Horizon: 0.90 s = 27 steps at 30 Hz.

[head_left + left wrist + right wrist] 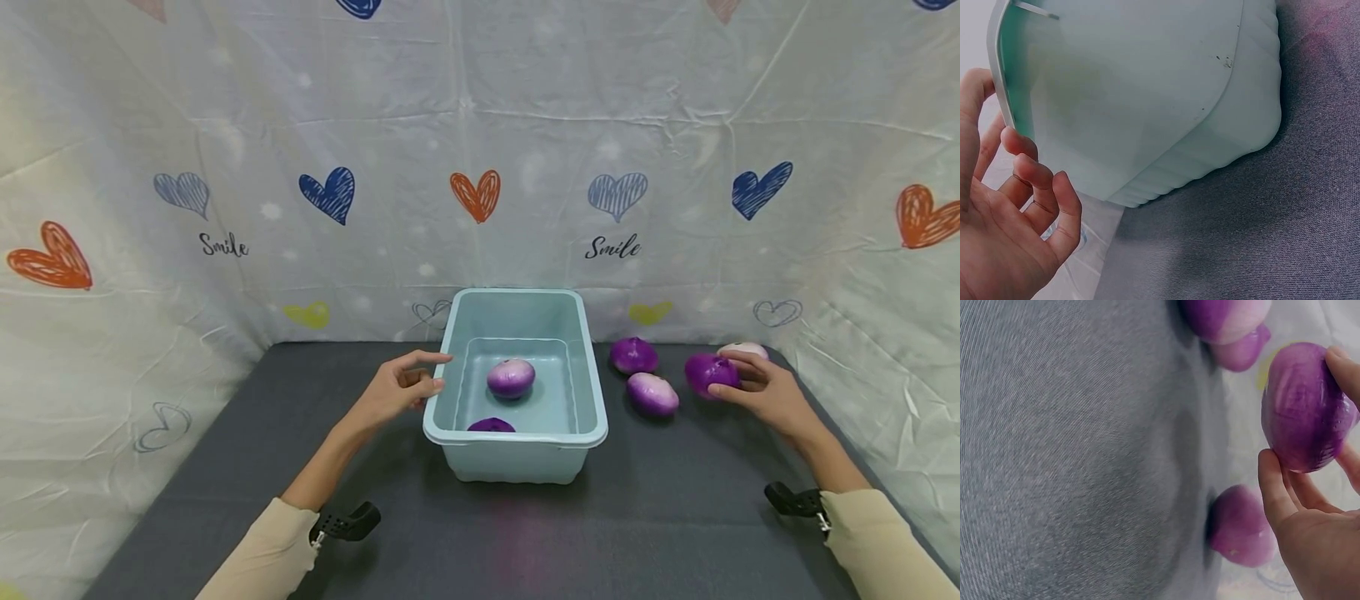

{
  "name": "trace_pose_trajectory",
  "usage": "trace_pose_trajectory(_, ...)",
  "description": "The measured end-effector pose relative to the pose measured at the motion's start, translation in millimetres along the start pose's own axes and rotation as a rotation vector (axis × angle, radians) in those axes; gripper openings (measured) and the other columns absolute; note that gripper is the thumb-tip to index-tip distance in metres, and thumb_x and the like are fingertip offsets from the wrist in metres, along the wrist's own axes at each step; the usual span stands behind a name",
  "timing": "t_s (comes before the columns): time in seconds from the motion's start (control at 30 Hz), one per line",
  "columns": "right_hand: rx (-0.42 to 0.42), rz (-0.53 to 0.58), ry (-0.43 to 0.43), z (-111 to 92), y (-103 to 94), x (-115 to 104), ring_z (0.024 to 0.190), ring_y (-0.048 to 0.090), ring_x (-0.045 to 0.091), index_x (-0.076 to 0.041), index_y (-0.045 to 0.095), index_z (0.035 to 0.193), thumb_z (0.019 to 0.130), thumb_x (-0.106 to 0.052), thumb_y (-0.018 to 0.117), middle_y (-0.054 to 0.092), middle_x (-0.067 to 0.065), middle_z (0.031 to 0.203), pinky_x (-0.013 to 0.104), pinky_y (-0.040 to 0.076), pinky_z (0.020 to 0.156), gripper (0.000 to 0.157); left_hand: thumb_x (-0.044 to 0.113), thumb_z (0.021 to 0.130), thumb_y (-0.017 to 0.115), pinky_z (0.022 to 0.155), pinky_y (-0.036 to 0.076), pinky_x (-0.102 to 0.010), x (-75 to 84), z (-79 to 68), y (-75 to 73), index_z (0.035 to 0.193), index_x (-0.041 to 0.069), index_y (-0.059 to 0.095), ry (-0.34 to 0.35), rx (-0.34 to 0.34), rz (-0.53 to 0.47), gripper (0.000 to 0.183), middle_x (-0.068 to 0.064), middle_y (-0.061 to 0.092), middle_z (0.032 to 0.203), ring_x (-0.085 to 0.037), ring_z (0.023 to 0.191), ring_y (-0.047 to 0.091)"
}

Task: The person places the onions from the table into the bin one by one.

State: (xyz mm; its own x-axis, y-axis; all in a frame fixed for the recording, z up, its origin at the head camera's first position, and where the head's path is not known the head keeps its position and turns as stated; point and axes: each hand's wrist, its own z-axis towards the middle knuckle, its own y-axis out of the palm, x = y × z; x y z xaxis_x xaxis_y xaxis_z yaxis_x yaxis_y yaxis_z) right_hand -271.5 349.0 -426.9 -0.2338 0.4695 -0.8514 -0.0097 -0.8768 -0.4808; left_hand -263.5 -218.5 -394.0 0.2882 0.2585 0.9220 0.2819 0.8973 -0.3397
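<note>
A light blue plastic basin (pixel 517 460) stands on the dark table; two red onions lie in it, one purple and white onion (pixel 511 378) mid-floor and another (pixel 491 425) partly hidden behind the near wall. My left hand (pixel 396 387) holds the basin's left rim between thumb and index finger, its other fingers curled outside the wall. At the right, my right hand (pixel 765 392) grips a deep purple red onion (pixel 1304 407) between thumb and fingertips; the right wrist view shows it raised off the table. A paler onion (pixel 744 349) sits behind that hand, partly covered.
Two more red onions, a dark one (pixel 633 355) and a whitish one (pixel 652 394), lie between the basin and my right hand. A white cloth (pixel 540 167) printed with hearts hangs behind the dark tabletop (pixel 675 517).
</note>
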Motion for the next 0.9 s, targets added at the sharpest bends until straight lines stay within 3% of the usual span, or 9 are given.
trace_pose_trajectory(0.13,-0.001,0.041,-0.013,-2.8,-1.1,-6.6,0.104,0.058,0.003,-0.003,0.051,0.143,0.096,-0.019,0.075,0.046,0.032,0.142,0.017,0.050,0.080,0.055,0.018,0.101,0.068,0.073,0.049,-0.049,0.3,-0.1,-0.2,0.140,0.009,0.062,0.002,-0.001,0.011,0.041,-0.013,0.064,0.082,-0.032,0.070,0.054)
trace_pose_trajectory(0.27,0.000,0.064,-0.013,-4.7,-0.7,-11.9,0.104,0.058,0.003,-0.005,0.051,0.144,0.097,-0.018,0.073,0.045,0.031,0.141,0.018,0.051,0.080,0.054,0.018,0.101,0.068,0.073,0.050,-0.048,-0.4,0.2,-0.5,0.140,0.009,0.061,0.011,-0.003,0.016,0.041,-0.014,0.065,0.082,-0.026,0.069,0.056)
trace_pose_trajectory(0.67,-0.039,0.073,-0.031,-0.2,8.1,-30.0,0.105,0.058,-0.002,-0.004,0.047,0.150,0.098,-0.020,0.072,0.044,0.028,0.145,0.018,0.049,0.081,0.060,0.016,0.101,0.068,0.071,0.051,-0.045,-2.4,0.8,-0.7,0.140,0.009,0.062,0.021,0.003,0.019,0.040,-0.014,0.064,0.083,-0.041,0.072,0.055)
trace_pose_trajectory(0.8,-0.057,0.066,-0.041,7.6,12.2,-41.2,0.110,0.059,0.005,-0.004,0.046,0.151,0.098,-0.022,0.072,0.047,0.025,0.145,0.018,0.049,0.082,0.061,0.016,0.101,0.068,0.071,0.051,-0.044,-1.4,0.2,-0.4,0.140,0.009,0.062,0.015,0.002,0.015,0.040,-0.014,0.064,0.082,-0.039,0.071,0.054)
trace_pose_trajectory(0.9,-0.077,0.095,-0.040,13.3,16.7,-50.5,0.122,0.057,0.025,-0.005,0.045,0.152,0.099,-0.023,0.072,0.046,0.024,0.147,0.018,0.049,0.084,0.062,0.017,0.101,0.068,0.071,0.050,-0.043,-1.0,-0.7,0.1,0.140,0.010,0.062,0.009,0.002,0.013,0.040,-0.013,0.063,0.082,-0.041,0.071,0.053)
